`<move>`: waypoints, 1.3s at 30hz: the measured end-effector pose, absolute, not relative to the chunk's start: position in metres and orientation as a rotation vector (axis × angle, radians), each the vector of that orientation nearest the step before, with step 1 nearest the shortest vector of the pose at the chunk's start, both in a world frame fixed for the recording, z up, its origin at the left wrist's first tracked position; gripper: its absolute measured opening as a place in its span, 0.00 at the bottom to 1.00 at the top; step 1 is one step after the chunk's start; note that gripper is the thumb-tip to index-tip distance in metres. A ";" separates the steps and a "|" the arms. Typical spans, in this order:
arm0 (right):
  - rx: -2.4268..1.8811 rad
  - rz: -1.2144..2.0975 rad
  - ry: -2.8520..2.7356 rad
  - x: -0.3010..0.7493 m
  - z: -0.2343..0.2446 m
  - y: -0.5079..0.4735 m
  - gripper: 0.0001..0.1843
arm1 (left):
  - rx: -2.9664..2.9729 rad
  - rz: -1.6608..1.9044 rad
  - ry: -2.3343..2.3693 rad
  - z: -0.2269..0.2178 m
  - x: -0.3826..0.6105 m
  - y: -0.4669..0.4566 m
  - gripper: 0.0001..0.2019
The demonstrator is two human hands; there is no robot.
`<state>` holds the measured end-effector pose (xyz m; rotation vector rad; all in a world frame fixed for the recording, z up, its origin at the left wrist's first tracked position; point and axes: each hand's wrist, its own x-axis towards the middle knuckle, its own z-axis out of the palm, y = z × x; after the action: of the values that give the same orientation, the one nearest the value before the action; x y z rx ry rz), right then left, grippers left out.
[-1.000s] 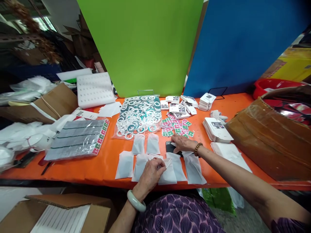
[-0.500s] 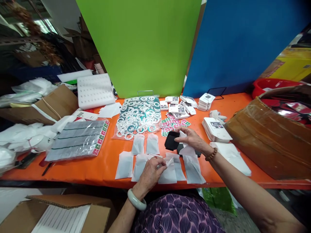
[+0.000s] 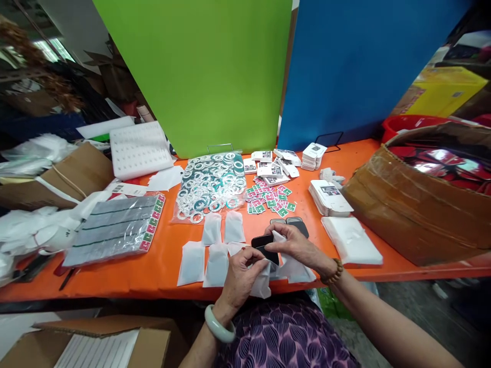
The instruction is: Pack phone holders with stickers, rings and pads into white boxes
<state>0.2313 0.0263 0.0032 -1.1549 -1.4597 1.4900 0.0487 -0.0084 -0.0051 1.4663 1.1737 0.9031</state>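
My left hand [image 3: 242, 273] is closed, pinching the edge of a thin white pouch [image 3: 263, 286] at the table's front. In my right hand [image 3: 295, 246] is a flat black rounded-square piece [image 3: 261, 240], with its lower edge at the pouch's mouth; how far it is inside I cannot tell. A loose white sleeve [image 3: 279, 237] is also tucked in the right fingers. Several filled white pouches [image 3: 191, 263] lie around my left hand. Just beyond my right hand rest two dark rounded pieces [image 3: 298, 226], partly hidden.
A clear bag of silvery rings [image 3: 210, 184] lies mid-table beside scattered red and green stickers [image 3: 270, 197]. Rightward are white card stacks [image 3: 330, 197], a stack of white sleeves [image 3: 353, 240] and a large carton [image 3: 414, 204]. A plastic-wrapped grey pack [image 3: 115, 225] is left.
My right hand has brought the black piece down and toward me, to the pouch pinched in my left hand. Two dark pieces behind the right hand now show more. The view has shifted rightward.
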 end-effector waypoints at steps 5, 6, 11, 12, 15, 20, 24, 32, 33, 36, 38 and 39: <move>-1.220 1.146 -1.449 0.235 0.006 0.009 0.12 | 1.234 1.039 1.179 -0.008 0.052 -0.011 0.07; -1.232 1.098 -1.467 0.237 0.006 0.005 0.11 | 1.195 1.071 1.178 -0.008 0.051 -0.010 0.08; -1.253 1.029 -1.630 0.243 0.001 -0.018 0.08 | 1.084 1.158 1.176 -0.012 0.049 -0.006 0.09; -1.249 1.015 -1.646 0.242 -0.001 -0.021 0.08 | 1.082 1.163 1.176 -0.013 0.049 -0.006 0.09; -1.233 0.998 -1.660 0.238 -0.004 -0.025 0.08 | 1.111 1.175 1.174 -0.013 0.051 -0.006 0.08; -1.148 1.077 -1.702 0.235 -0.003 -0.024 0.10 | 1.187 1.154 1.180 -0.004 0.052 -0.007 0.08; -1.103 1.085 -1.672 0.241 0.002 -0.019 0.07 | 1.237 1.128 1.159 0.004 0.050 -0.007 0.08; -1.001 1.164 -1.660 0.257 0.016 -0.007 0.09 | 1.430 1.063 0.938 0.015 0.047 -0.007 0.05; -0.992 1.169 -1.658 0.256 0.017 -0.008 0.09 | 1.396 1.078 0.931 0.017 0.048 -0.008 0.05; -0.969 1.174 -1.647 0.253 0.017 -0.010 0.08 | 1.288 1.088 0.909 0.022 0.052 -0.010 0.05; -0.987 1.174 -1.625 0.250 0.017 -0.010 0.08 | 1.258 1.098 0.928 0.023 0.055 -0.012 0.06; -1.009 1.171 -1.603 0.248 0.016 -0.010 0.08 | 1.250 1.116 0.949 0.022 0.057 -0.012 0.06</move>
<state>0.2482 -0.0097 0.0162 -1.0089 -1.6032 1.1707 0.0567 -0.0117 0.0224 1.2503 0.9485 1.1156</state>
